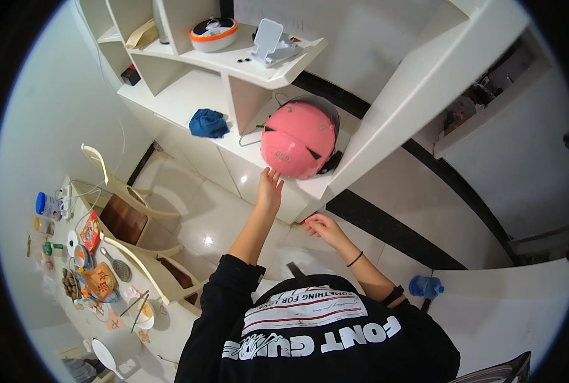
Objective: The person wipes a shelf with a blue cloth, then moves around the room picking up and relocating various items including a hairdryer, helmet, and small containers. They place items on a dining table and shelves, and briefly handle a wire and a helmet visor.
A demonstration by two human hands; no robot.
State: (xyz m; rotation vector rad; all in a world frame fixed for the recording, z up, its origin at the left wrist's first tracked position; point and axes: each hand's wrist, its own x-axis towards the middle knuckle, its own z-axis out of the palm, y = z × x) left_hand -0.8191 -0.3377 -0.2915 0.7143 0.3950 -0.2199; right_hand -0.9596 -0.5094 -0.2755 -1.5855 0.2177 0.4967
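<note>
A pink helmet (297, 139) with a dark visor sits on the white cabinet's lower ledge (207, 151). My left hand (269, 189) reaches up to its near lower edge, fingers extended and apart. The fingertips overlap the helmet's rim in the picture; whether they touch it I cannot tell. Lower and to the right, my right hand (323, 226) hangs in front of the cabinet's corner with loosely bent fingers and no object plainly in it. A crumpled blue cloth (208, 123) lies on the ledge left of the helmet.
Above the ledge, a shelf holds a white phone stand (268, 42) and a round white-and-orange container (213, 34). A white upright panel (409, 105) rises at right. To the left are wooden-seated chairs (124, 218) and a cluttered table (169, 330). A blue water bottle (425, 287) is at right.
</note>
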